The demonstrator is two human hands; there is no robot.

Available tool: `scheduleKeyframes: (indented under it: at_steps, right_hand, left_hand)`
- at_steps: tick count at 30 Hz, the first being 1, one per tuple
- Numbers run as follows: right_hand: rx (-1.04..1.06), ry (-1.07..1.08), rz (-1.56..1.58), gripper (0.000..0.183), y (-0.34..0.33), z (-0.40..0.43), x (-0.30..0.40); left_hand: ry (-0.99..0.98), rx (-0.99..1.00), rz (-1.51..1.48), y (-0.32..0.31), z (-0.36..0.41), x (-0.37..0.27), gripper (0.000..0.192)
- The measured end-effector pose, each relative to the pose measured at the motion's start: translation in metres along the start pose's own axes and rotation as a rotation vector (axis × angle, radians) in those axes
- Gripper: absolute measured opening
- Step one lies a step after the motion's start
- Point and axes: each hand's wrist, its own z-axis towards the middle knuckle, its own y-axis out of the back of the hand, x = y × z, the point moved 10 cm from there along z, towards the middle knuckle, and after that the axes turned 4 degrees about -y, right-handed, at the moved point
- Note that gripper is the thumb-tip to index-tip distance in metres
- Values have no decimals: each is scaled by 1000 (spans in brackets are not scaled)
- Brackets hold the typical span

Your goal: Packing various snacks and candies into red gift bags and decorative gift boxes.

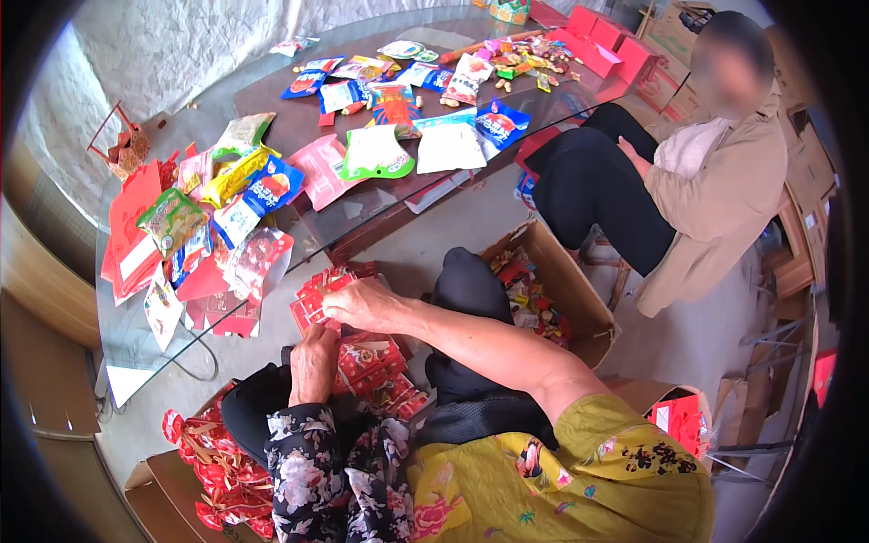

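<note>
A red printed gift packet (pixel 307 311) is between my hands, over my lap beyond the table's near edge. My left hand (pixel 313 363), coming out of a black floral sleeve, grips the packet's near side. My right hand (pixel 366 307) reaches across from the right, its fingertips pinched at the packet's top beside a small tan strip, perhaps a ribbon. My fingers hide part of the packet. More red printed packets (pixel 370 363) lie right below my hands, between my knees.
A glass-topped table (pixel 197 122) bears snack bags (pixel 377 153), red envelopes (pixel 132 237) and loose peanuts and sweets. A cardboard box (pixel 577 312) of sweets stands beside my right knee. Another carton (pixel 163 502) holds ribbon-tied red packets (pixel 217 461). A seated person (pixel 713 183) is at right.
</note>
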Motion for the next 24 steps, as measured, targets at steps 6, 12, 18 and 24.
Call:
scheduleKeyframes:
  at_steps: [6,12,18,24]
  right_hand:
    - [-238,40,158,10,45,-1,0]
    - [-588,-33,95,29,152,-9,-56]
    - [-456,-446,82,50,189,17,-129]
    - [-340,-649,384,41,171,49,-157]
  left_hand:
    - [20,-13,-28,-1,-2,6,4]
    - [36,-3,-68,0,-4,9,5]
    - [41,41,-72,-6,-3,10,7]
    - [19,34,-56,-8,-2,12,7]
